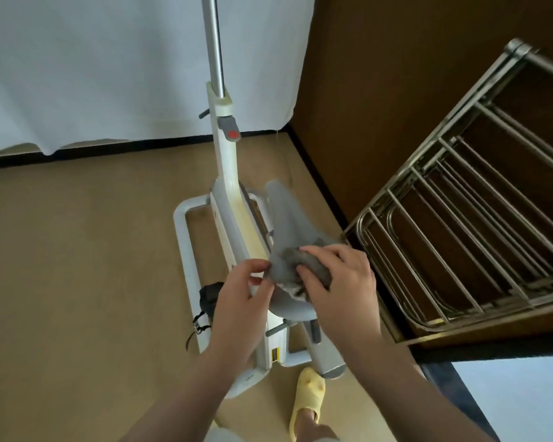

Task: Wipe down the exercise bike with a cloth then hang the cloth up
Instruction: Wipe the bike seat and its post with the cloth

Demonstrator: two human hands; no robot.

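We look down on the white exercise bike, which stands on the tan floor with its chrome post rising to the far side and its grey saddle in the middle of our view. On the near end of that saddle lies the grey cloth, bunched up. Our right hand rests on top of it, fingers bent over the folds and pressing them against the saddle, the fingertips sunk into the fabric. Our left hand comes in from the left, thumb and forefinger narrowed to a pinch at the cloth's left edge, the other fingers loosely curled beneath; whether they also touch the saddle we cannot tell. To the right, a metal drying rack leans against a brown wall. A white curtain hangs on the far side. Near us, a foot in a yellow slipper stands just beside the bike's base.
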